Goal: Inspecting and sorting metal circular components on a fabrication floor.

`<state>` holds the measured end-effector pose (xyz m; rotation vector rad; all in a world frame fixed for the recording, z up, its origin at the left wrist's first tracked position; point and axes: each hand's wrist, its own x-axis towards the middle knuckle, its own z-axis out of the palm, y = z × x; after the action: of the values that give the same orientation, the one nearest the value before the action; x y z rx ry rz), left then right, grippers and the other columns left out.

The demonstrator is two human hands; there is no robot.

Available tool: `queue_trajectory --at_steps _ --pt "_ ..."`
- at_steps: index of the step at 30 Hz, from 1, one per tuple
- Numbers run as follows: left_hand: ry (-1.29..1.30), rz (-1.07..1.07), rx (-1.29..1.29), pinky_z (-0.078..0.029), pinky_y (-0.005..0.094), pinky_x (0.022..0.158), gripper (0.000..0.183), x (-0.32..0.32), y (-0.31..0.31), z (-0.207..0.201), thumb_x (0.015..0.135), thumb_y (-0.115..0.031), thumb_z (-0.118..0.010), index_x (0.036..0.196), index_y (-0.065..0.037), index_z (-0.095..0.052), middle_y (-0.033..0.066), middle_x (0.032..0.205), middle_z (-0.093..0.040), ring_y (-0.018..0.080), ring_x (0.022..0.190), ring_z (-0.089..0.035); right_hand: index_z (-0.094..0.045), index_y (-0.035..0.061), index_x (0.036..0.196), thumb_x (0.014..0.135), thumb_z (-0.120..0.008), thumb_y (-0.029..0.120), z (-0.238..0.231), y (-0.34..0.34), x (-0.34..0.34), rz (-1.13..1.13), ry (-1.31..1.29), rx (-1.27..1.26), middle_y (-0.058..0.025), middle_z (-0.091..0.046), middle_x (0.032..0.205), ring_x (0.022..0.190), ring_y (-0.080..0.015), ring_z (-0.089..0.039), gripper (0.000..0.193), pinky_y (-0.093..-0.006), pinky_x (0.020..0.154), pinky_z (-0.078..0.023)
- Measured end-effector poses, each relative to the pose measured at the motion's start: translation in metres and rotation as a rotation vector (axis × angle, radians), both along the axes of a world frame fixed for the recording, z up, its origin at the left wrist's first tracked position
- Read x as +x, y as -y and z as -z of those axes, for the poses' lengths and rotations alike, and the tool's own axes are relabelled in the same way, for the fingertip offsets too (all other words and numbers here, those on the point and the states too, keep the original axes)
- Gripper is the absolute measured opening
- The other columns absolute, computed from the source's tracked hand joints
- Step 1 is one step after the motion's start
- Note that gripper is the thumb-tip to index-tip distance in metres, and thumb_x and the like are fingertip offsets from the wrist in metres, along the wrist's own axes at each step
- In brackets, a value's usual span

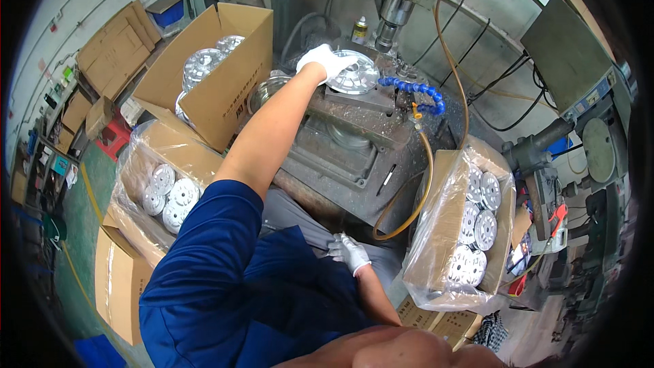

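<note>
My left hand (323,63), in a white glove, grips the left rim of a shiny round metal disc (359,76) with holes around its hub. The disc lies on a dark steel block (361,99) on the drill press table, left of and below the press's spindle (390,27). A blue segmented coolant hose (409,86) points at the disc from the right. My right hand (352,255), also in a white glove, rests on my grey trouser leg with its fingers extended; no held thing shows in it.
At left stand a tall cardboard box (235,88) and a plastic-lined box (139,143), both containing metal discs. Another lined box (436,197) of discs stands at right. A yellowish hose (428,184) loops beside the table. A pen (387,178) and a spray can (359,30) lie or stand around the machine.
</note>
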<state>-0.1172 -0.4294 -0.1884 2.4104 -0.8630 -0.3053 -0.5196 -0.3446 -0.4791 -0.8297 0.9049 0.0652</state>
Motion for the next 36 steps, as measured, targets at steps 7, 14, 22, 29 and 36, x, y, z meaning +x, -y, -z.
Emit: queue_trajectory --at_steps 7,14,22,29,36 --pt "0.010 0.015 0.001 -0.041 0.0352 0.097 0.091 0.008 0.005 -0.001 0.068 -0.069 -0.058 0.122 0.004 -0.053 0.0224 0.124 -0.054 0.0317 0.116 -0.052 -0.056 0.0080 0.120 0.096 -0.047 0.035 0.003 0.006 0.002 0.020 0.050 0.059 -0.0127 -0.065 0.100 0.078 -0.0234 -0.064 0.037 -0.0327 0.064 -0.051" --pt "-0.016 0.014 0.015 -0.041 0.0350 0.097 0.090 0.004 0.005 -0.004 0.068 -0.069 -0.058 0.121 0.003 -0.054 0.0211 0.123 -0.055 0.0311 0.115 -0.053 -0.054 0.0073 0.120 0.096 -0.044 0.037 0.003 0.004 0.010 -0.040 0.005 0.031 -0.0140 -0.065 0.100 0.082 -0.0252 -0.064 0.040 -0.0347 0.069 -0.051" --pt "0.002 0.017 0.000 -0.041 0.0353 0.097 0.090 0.000 0.000 -0.009 0.067 -0.070 -0.058 0.121 0.002 -0.055 0.0203 0.123 -0.055 0.0306 0.115 -0.054 -0.054 0.0069 0.120 0.096 -0.044 0.038 0.006 0.005 0.007 -0.055 -0.010 0.036 -0.0142 -0.065 0.100 0.082 -0.0253 -0.063 0.041 -0.0356 0.070 -0.051" --pt "0.003 0.020 0.021 -0.041 0.0355 0.097 0.090 0.003 0.003 -0.007 0.068 -0.070 -0.057 0.121 0.002 -0.055 0.0208 0.123 -0.056 0.0311 0.115 -0.054 -0.053 0.0068 0.121 0.096 -0.044 0.038 0.010 0.008 0.003 -0.023 0.039 0.077 -0.0144 -0.065 0.099 0.080 -0.0252 -0.063 0.040 -0.0358 0.069 -0.050" --pt "0.016 0.031 0.011 -0.041 0.0356 0.097 0.088 0.005 0.004 -0.003 0.069 -0.068 -0.057 0.121 0.003 -0.055 0.0217 0.123 -0.055 0.0321 0.116 -0.053 -0.053 0.0075 0.119 0.096 -0.044 0.037 0.008 0.006 0.003 -0.019 0.048 0.059 -0.0144 -0.065 0.099 0.079 -0.0247 -0.063 0.039 -0.0347 0.068 -0.051"
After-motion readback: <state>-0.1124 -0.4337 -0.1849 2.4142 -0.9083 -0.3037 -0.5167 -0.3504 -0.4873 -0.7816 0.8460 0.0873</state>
